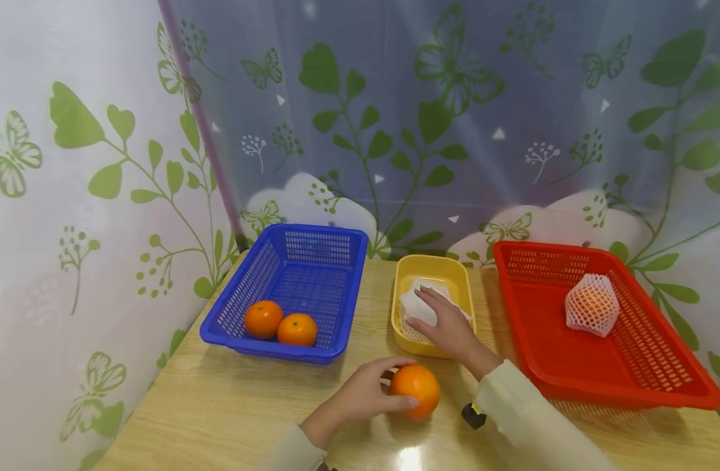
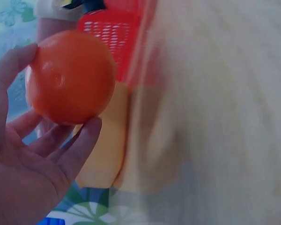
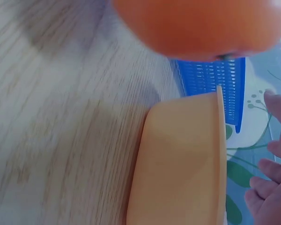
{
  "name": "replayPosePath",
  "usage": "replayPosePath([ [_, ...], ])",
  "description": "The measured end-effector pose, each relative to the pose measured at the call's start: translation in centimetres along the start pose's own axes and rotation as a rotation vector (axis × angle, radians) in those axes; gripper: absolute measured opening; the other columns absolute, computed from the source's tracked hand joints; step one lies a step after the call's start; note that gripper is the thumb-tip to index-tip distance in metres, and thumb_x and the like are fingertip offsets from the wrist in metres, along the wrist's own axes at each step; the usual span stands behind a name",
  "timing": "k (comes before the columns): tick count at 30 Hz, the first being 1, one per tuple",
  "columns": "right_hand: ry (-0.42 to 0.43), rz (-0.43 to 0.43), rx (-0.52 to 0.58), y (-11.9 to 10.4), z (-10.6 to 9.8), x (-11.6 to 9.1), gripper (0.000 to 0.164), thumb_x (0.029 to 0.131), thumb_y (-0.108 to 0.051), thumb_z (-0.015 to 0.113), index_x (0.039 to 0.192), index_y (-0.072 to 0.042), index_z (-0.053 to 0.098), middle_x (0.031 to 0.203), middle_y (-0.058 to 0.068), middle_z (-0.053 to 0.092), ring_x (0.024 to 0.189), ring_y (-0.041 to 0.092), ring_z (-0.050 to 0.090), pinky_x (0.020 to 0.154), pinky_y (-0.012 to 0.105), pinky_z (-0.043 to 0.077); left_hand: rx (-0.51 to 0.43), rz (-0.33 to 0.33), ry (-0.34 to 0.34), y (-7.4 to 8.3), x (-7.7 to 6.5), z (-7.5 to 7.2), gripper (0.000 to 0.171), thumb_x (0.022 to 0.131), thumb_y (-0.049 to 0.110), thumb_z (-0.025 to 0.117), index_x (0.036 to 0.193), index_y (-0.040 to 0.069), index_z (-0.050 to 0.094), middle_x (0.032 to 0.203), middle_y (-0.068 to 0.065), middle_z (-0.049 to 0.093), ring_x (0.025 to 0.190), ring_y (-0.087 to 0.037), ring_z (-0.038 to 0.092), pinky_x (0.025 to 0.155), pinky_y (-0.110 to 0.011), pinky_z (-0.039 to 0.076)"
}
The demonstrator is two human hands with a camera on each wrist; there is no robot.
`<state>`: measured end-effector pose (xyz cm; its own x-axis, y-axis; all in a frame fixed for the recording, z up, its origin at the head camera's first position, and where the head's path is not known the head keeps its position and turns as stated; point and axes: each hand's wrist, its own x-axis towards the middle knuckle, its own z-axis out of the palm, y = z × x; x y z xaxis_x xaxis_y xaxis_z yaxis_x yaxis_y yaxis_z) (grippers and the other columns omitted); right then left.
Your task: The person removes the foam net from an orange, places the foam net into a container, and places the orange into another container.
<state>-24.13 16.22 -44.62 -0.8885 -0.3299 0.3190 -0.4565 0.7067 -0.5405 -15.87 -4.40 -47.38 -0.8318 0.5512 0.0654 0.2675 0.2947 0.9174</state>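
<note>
My left hand [image 1: 362,394] grips an orange [image 1: 417,389] over the front of the table, thumb on one side and fingers on the other. The left wrist view shows the whole round orange [image 2: 71,77] held at the fingertips. Above the small yellow tub [image 1: 426,348], my right hand [image 1: 453,330] reaches in with loosely spread fingers. White foam net sleeves [image 1: 417,309] lie in the tub right under those fingers and are partly covered by them. In the right wrist view, the fingers [image 3: 271,187] are over the tub's rim with nothing seen between them.
A blue basket [image 1: 313,275] at the left has two oranges [image 1: 263,319] in its front end. To the right, a red basket [image 1: 548,327] contains a fruit in a white foam net [image 1: 592,304]. A leaf-patterned curtain [image 1: 360,131] hangs behind the wooden table [image 1: 218,405].
</note>
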Motion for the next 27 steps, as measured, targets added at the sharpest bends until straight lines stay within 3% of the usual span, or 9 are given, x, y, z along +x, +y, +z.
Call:
replayPosePath([
  [5, 0.045, -0.045, 0.036, -0.3, 0.3, -0.1, 0.066, 0.087, -0.034, 0.074, 0.139, -0.002, 0.05, 0.145, 0.02, 0.045, 0.132, 0.04, 0.043, 0.106, 0.059, 0.035, -0.11, 0.013, -0.027, 0.9, -0.3, -1.4, 0.051, 0.085, 0.018, 0.076, 0.132, 0.016, 0.058, 0.127, -0.005, 0.06, 0.107, -0.02, 0.06, 0.085, -0.026, 0.054],
  [11, 0.054, -0.021, 0.079, -0.8, 1.1, -0.3, 0.066, 0.086, -0.032, 0.074, 0.139, -0.001, 0.051, 0.145, 0.021, 0.045, 0.132, 0.039, 0.043, 0.107, 0.058, 0.034, -0.203, 0.06, -0.048, 1.5, -0.5, -3.5, 0.051, 0.09, 0.021, 0.07, 0.137, 0.012, 0.053, 0.133, -0.008, 0.056, 0.112, -0.018, 0.057, 0.093, -0.031, 0.051],
  [17, 0.082, -0.026, 0.112, -1.9, 2.3, -0.4, 0.059, 0.084, -0.016, 0.076, 0.136, 0.001, 0.053, 0.143, 0.02, 0.048, 0.131, 0.04, 0.044, 0.107, 0.057, 0.034, -0.262, 0.077, -0.016, 2.2, -0.6, -5.7, 0.056, 0.092, 0.028, 0.067, 0.141, 0.011, 0.047, 0.137, -0.012, 0.053, 0.119, -0.027, 0.055, 0.097, -0.035, 0.049],
  [22, 0.107, -0.098, 0.16, -2.9, 3.3, -0.5, 0.059, 0.08, -0.001, 0.076, 0.134, 0.004, 0.053, 0.141, 0.024, 0.048, 0.13, 0.043, 0.044, 0.106, 0.058, 0.034, -0.281, 0.078, 0.017, 2.6, -0.7, -6.9, 0.057, 0.093, 0.027, 0.065, 0.143, 0.01, 0.044, 0.139, -0.015, 0.049, 0.122, -0.032, 0.053, 0.097, -0.04, 0.05],
  [27, 0.118, -0.17, 0.224, -4.3, 4.3, -0.5, 0.058, 0.079, 0.001, 0.076, 0.132, 0.007, 0.054, 0.137, 0.028, 0.05, 0.129, 0.045, 0.044, 0.105, 0.059, 0.034, -0.287, 0.101, 0.064, 3.1, -1.0, -8.3, 0.057, 0.093, 0.024, 0.065, 0.143, 0.01, 0.043, 0.142, -0.016, 0.046, 0.124, -0.033, 0.051, 0.097, -0.04, 0.05],
])
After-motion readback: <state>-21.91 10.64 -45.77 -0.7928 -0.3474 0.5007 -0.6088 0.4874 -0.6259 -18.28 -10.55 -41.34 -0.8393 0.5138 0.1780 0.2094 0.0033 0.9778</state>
